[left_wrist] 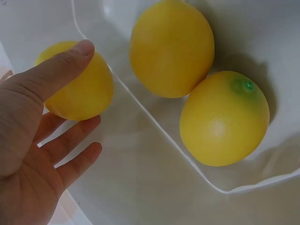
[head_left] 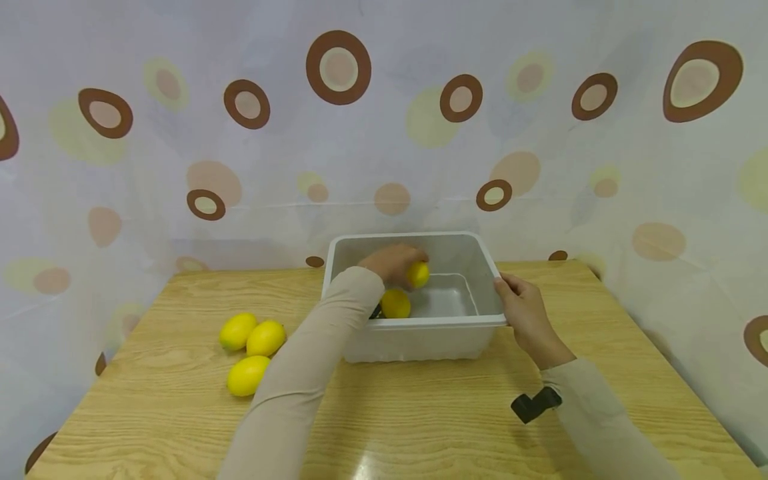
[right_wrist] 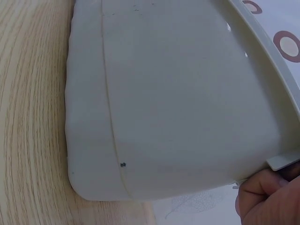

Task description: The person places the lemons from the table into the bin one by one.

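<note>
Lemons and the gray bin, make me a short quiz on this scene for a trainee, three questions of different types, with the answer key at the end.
1. How many lemons lie on the table outside the bin?

2. True or false: the left hand holds a lemon inside the bin.

3. What does the right hand grip?
A) A lemon
B) The bin's rim
C) The table's edge

Key:
1. Three.
2. True; the left wrist view shows its thumb on the fruit.
3. B.
</note>
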Demonstrator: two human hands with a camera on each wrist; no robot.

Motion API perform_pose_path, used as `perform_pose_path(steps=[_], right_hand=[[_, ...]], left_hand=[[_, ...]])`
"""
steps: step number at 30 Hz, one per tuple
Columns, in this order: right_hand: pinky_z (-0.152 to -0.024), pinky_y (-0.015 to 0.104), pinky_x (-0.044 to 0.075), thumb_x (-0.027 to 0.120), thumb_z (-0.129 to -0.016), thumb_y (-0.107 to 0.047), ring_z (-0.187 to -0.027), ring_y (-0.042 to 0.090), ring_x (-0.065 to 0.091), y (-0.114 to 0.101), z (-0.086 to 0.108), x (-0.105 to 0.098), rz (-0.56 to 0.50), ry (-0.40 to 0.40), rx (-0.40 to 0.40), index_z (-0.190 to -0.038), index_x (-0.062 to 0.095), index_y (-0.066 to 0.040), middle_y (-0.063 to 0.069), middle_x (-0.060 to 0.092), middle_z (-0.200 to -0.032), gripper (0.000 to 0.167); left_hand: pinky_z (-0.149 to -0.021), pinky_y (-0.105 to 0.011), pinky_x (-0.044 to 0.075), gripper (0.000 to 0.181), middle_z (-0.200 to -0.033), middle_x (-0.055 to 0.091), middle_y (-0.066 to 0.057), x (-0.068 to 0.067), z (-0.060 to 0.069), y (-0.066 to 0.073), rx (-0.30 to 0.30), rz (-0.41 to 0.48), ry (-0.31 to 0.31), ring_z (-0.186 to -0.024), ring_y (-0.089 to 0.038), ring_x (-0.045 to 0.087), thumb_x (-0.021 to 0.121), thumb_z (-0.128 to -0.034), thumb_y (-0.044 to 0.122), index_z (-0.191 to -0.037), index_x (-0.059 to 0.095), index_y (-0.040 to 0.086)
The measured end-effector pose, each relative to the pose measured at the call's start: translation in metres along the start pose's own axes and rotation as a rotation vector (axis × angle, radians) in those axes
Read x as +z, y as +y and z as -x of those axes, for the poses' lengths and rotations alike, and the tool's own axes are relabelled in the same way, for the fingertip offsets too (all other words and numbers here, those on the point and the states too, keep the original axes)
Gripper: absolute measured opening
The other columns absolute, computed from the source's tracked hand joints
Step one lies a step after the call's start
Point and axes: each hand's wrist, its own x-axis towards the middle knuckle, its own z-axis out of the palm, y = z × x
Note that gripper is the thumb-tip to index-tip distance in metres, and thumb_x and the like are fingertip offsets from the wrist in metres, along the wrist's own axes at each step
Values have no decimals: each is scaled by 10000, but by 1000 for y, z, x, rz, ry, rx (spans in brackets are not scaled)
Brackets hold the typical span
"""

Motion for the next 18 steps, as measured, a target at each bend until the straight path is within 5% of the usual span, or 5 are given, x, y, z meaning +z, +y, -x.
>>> perform_pose_path(steps=[18], right_hand=[[-968, 456, 468, 332, -1044, -298, -1215, 376, 475, -2, 1, 1, -28, -5, 6, -1463, 313, 40, 267, 423, -1387, 538]], left_hand=[[-1074, -353, 366, 614, -1392, 510, -52, -1, 6, 2, -53, 54, -45, -1259, -222, 473, 773, -814, 180, -1372, 519, 158]])
